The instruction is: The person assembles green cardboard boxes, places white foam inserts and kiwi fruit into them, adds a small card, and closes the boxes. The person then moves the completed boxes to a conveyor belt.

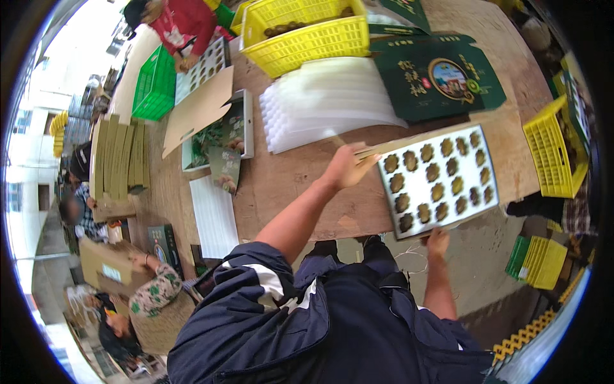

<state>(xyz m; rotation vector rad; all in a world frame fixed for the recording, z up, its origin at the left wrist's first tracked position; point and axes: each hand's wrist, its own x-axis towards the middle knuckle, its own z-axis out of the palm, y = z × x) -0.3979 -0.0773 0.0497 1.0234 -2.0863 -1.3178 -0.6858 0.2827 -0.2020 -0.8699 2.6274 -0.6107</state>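
Note:
A shallow carton [396, 235] with a white insert [418, 189] is held tilted at the table's front edge, right of centre. Brown fruits [432, 172], seemingly kiwifruit, sit in most of the insert's scalloped holes. My left hand [349, 167] grips the carton at its far left corner, where a cardboard edge shows. The near edge is held by my right hand [437, 241], its fingers partly hidden beneath. Beyond the carton lies a dark green printed box lid [439, 79]. White foam sheets [326, 103] are stacked to its left.
Yellow crate [307, 45] holding brown fruit stands at the back; another yellow crate [549, 149] is at right. An open gift box [248, 125] and a foam sheet [215, 216] lie left. A co-worker in red [189, 29] handles a tray beside a green crate [154, 86]. Other people work at left.

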